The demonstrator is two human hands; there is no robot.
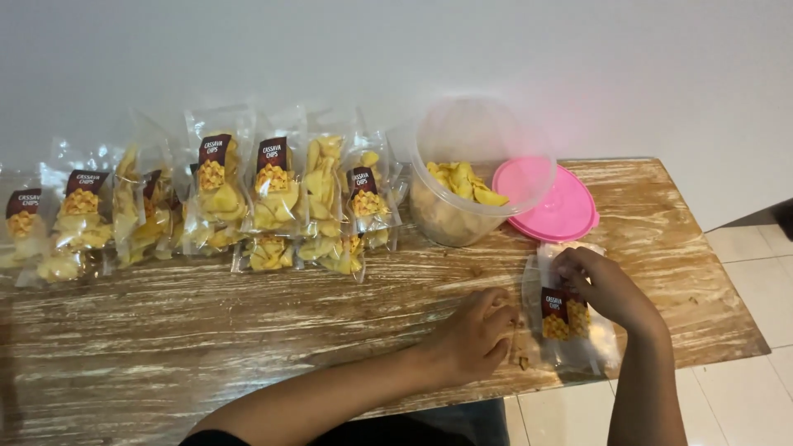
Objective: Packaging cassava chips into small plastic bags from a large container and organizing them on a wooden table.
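On the streaked wooden table [248, 330], at five o'clock: right hand [607, 285] pinching an empty labelled pouch [570, 326], left hand [479, 330] curled beside it, grasp unclear (best pinned flat).

Setting: a home, used for small-scale snack packing. Evidence: worn, whitewashed wooden table [248, 330] pushed against a plain white wall [413, 49]; pale tiled floor [743, 388] at 4 o'clock. Row of filled clear chip bags [273, 186] at 10 o'clock; household plastic tub [471, 165] and pink lid [562, 202] at 1 o'clock.
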